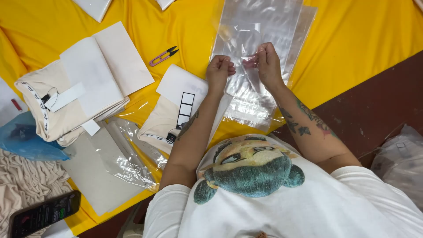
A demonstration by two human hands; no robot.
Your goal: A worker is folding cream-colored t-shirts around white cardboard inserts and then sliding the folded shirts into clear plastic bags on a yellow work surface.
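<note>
My left hand (220, 71) and my right hand (267, 64) both pinch the near edge of a clear plastic bag (257, 26) that lies on a stack of the same bags on the yellow cloth (352, 39). The fingertips are close together, with the film gathered between them. A folded cream garment (174, 112) with a white card and a black-and-white tag lies just left of my left forearm.
Purple thread snips (162, 56) lie left of the bags. A stack of folded cream garments (66, 101) with white sheets sits at the left. Grey cardboard (94, 169) with clear film, a dark phone (44, 213), a blue bag (22, 141) and beige fabric (26, 180) fill the lower left.
</note>
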